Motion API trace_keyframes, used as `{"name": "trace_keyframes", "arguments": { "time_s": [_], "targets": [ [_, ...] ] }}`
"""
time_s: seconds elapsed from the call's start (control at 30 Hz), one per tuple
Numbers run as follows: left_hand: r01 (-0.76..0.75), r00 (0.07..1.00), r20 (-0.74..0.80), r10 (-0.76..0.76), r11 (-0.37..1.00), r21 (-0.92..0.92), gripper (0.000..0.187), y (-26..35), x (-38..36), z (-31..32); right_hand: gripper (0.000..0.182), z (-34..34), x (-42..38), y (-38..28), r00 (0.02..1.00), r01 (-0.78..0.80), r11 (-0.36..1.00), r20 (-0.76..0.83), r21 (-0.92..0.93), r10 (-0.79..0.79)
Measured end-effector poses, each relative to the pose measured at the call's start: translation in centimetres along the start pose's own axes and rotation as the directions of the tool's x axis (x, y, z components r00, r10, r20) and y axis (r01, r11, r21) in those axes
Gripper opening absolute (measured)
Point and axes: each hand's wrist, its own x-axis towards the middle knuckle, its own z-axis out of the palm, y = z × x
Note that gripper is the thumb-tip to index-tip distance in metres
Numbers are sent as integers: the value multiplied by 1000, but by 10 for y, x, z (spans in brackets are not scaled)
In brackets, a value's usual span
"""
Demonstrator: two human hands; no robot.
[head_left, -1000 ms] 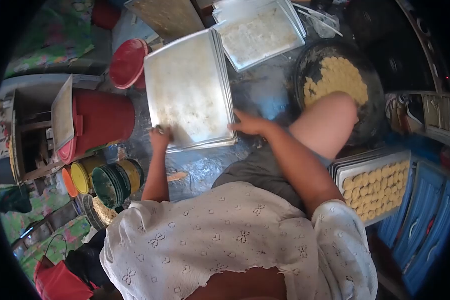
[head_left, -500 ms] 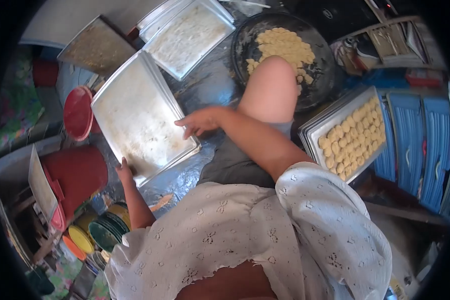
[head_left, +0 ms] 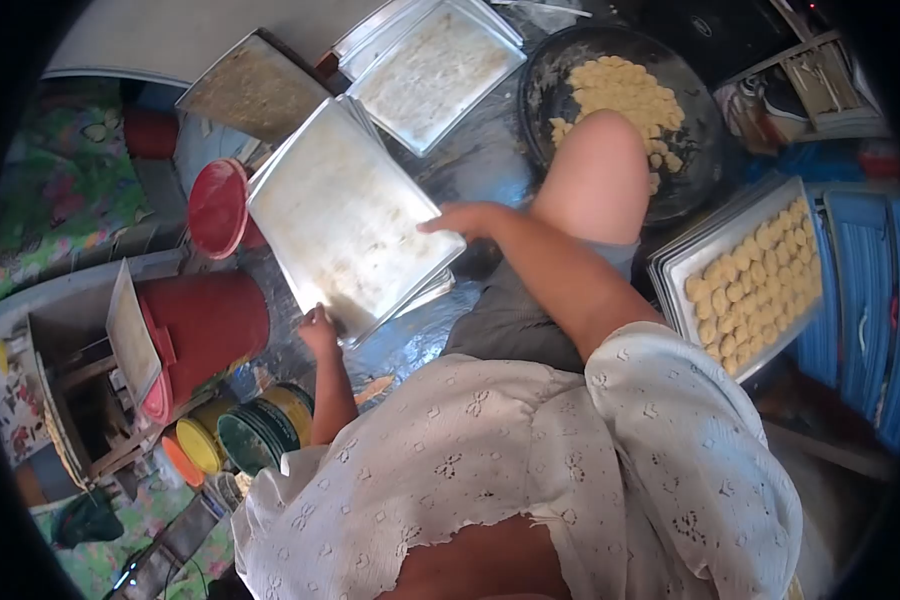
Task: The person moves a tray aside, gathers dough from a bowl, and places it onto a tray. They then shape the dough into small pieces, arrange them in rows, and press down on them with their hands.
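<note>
A baking tray (head_left: 345, 210), metal with brownish stains, lies at a tilt over a stack of similar trays (head_left: 432, 292). At its near left edge my left hand (head_left: 317, 330) is closed on the rim. My right hand (head_left: 462, 218) grips the right edge, with the thumb on top and the other fingers mostly hidden beneath. Up to the right, a wide black basin (head_left: 695, 185) holds flattened pieces of pale dough (head_left: 625, 95), partly hidden by my knee. On the far right, rows of round dough pieces (head_left: 755, 290) fill another tray (head_left: 678, 283).
More trays (head_left: 435, 75) lie behind the stack, and a browned one (head_left: 255, 90) leans beside them. Red buckets (head_left: 215, 310) stand at left, near yellow (head_left: 202, 437) and green (head_left: 245, 440) containers. Blue plastic drawers (head_left: 860, 300) stand at right.
My right hand has gone from hovering with spread fingers to gripping the tray's right edge. The top tray has shifted off the stack beneath. The whole view has swung, moving the scene rightward.
</note>
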Motion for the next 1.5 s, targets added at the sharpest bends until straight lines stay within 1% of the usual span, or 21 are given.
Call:
{"name": "trace_keyframes", "arguments": {
  "time_s": [0.07, 0.1, 0.13, 0.17, 0.3, 0.37, 0.5, 0.53, 0.57, 0.6, 0.7, 0.8, 0.83, 0.87, 0.9, 1.03, 1.1, 1.17, 1.3, 1.4, 1.5],
  "targets": [
    [276, 961, 104, -257, 930, -243, 45, -2, 3, 2, 70, -2, 27, 14, 994, -25, 997, -108, -76, 17],
    [267, 963, 112, -247, 933, -242, 45, 10, -1, 1, 66, -2, 35, 18, 968, 65, 974, -224, -216, -114],
    [385, 923, 174, -343, 818, -428, 50, 25, -6, -1, 63, -7, 40, 22, 910, 121, 926, -333, -357, -248],
    [495, 866, 273, -418, 652, -574, 54, 44, -14, 1, 58, -3, 11, 3, 901, 216, 905, -282, -367, -330],
    [306, 952, 185, -244, 779, -548, 53, 103, -42, -2, 40, 7, -43, -14, 644, 395, 737, -407, -548, -648],
    [134, 988, 142, -58, 776, -616, 51, 104, -37, 19, 38, 1, -105, -6, 605, 378, 750, -468, -542, -644],
    [-127, 923, 184, 338, 719, -684, 26, 216, -101, 49, 34, -7, -231, 40, 360, 425, 770, -692, -475, -626],
    [-332, 825, 189, 532, 728, -600, 25, 229, -105, 63, 35, -1, -256, 60, 249, 381, 816, -802, -435, -544],
    [-270, 790, 290, 540, 731, -626, 26, 260, -126, 75, 36, 7, -280, 82, 119, 348, 854, -885, -388, -451],
    [-441, 718, 260, 646, 711, -548, 28, 294, -161, 83, 35, 16, -306, 106, 34, 316, 883, -926, -347, -376],
    [-495, 493, 469, 733, 680, -541, 29, 322, -208, 143, 37, 55, -347, 175, -332, 336, 890, -923, -308, -194],
    [-476, 152, 575, 804, 570, -670, 29, 352, -283, 180, 35, 93, -372, 234, -498, 212, 972, -867, -97, 22],
    [-484, 113, 626, 772, 593, -644, 30, 344, -294, 214, 34, 100, -376, 254, -550, 191, 981, -832, -41, 72],
    [-474, 75, 552, 830, 517, -713, 29, 352, -324, 216, 34, 105, -376, 277, -556, 189, 981, -828, -46, 68],
    [-457, 36, 664, 747, 603, -654, 28, 347, -334, 241, 35, 108, -374, 299, -604, 219, 975, -790, -43, 101],
    [-485, -9, 704, 710, 613, -624, 28, 348, -384, 301, 39, 102, -383, 325, -706, 193, 981, -694, 8, 144],
    [-636, -127, 585, 801, 387, -668, 29, 346, -397, 322, 43, 94, -384, 341, -689, 131, 988, -709, 84, 152],
    [-705, -165, 593, 788, 327, -630, 29, 346, -397, 329, 45, 87, -384, 341, -584, 1, 901, -731, 434, 353],
    [-715, -268, 635, 724, 293, -635, 34, 348, -392, 325, 49, 91, -383, 346, -571, -11, 910, -749, 415, 335],
    [-692, -237, 643, 728, 339, -638, 33, 351, -397, 312, 54, 90, -388, 353, -671, 32, 976, -719, 216, 182],
    [-742, -205, 589, 781, 268, -614, 34, 337, -396, 325, 54, 88, -389, 347, -548, -69, 898, -769, 434, 329]
  ]
}}
